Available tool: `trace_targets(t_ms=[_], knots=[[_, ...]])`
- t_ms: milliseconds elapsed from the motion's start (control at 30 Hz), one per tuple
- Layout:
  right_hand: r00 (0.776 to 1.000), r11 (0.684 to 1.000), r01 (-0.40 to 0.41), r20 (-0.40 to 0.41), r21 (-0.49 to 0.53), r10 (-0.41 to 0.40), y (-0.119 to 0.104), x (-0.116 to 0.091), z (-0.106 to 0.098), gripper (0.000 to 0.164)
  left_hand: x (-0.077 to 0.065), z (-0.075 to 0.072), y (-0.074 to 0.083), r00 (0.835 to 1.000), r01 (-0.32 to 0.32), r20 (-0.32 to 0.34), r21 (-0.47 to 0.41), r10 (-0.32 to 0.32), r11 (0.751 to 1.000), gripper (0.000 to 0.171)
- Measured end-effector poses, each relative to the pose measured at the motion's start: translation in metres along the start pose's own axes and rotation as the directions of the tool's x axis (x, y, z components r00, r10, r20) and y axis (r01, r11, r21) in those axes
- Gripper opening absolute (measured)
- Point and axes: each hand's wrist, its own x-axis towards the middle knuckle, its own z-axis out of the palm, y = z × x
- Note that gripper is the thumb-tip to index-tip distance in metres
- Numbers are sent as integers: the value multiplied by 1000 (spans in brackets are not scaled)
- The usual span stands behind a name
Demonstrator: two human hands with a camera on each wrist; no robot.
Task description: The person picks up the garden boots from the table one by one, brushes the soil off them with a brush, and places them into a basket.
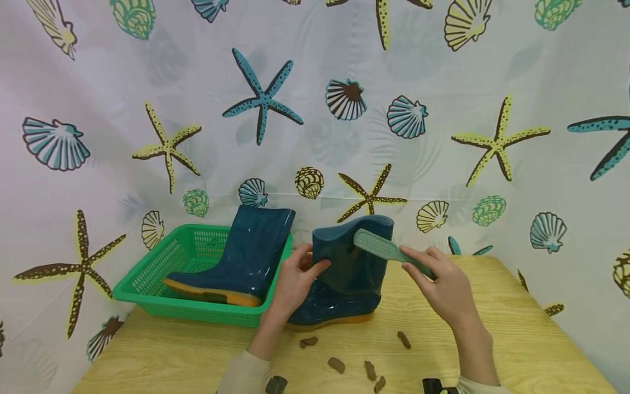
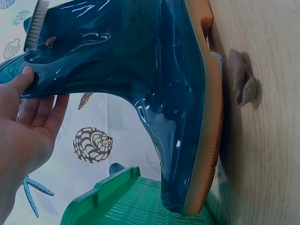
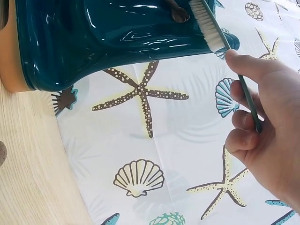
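A dark blue rubber boot (image 1: 351, 273) with an orange sole stands upright on the table. My left hand (image 1: 295, 279) pinches the rim of its shaft, thumb outside and fingers partly hidden inside or behind. In my right hand (image 1: 445, 287) is a green-handled brush (image 1: 379, 248), gripped by its handle. The white bristles (image 3: 208, 28) face the upper shaft. Close beside them, a brown lump (image 2: 50, 42) sticks to the boot's side. Whether bristles and lump touch, I cannot tell.
Left of the boot sits a green plastic basket (image 1: 197, 313) holding a second blue boot (image 1: 251, 251). Several brown lumps (image 1: 337, 365) lie scattered on the wooden table (image 1: 512, 339) in front. A curtain (image 1: 295, 153) with starfish and shells hangs behind.
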Motion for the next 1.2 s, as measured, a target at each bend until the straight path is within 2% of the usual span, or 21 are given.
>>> trace_targets(t_ms=[167, 333, 633, 833, 1000, 1100, 1200], knots=[[996, 999, -44, 76, -23, 45, 1, -1, -1, 37, 0, -1, 0, 1000, 3, 8, 1, -3, 1000, 22], [982, 996, -91, 164, -19, 93, 1, -3, -5, 32, 0, -1, 1, 1000, 6, 11, 10, -6, 1000, 24], [962, 994, -107, 252, 1, 103, 4, -6, -12, 30, 0, 1, 2, 999, 44, -21, 14, -44, 999, 23], [946, 993, -117, 304, -1, 112, 4, -6, -19, 29, -1, 2, 12, 996, 88, -39, 36, -86, 996, 21], [953, 995, -91, 293, 33, 77, 5, -6, -23, 28, -1, 1, 14, 993, 110, -40, 49, -108, 993, 20], [971, 995, -73, 231, 65, 56, 4, -4, -22, 31, -1, 2, 8, 994, 107, -43, 51, -104, 993, 22], [988, 998, -47, 147, 47, 39, 2, -2, -18, 34, 0, 1, 3, 996, 88, -33, 40, -87, 995, 24]])
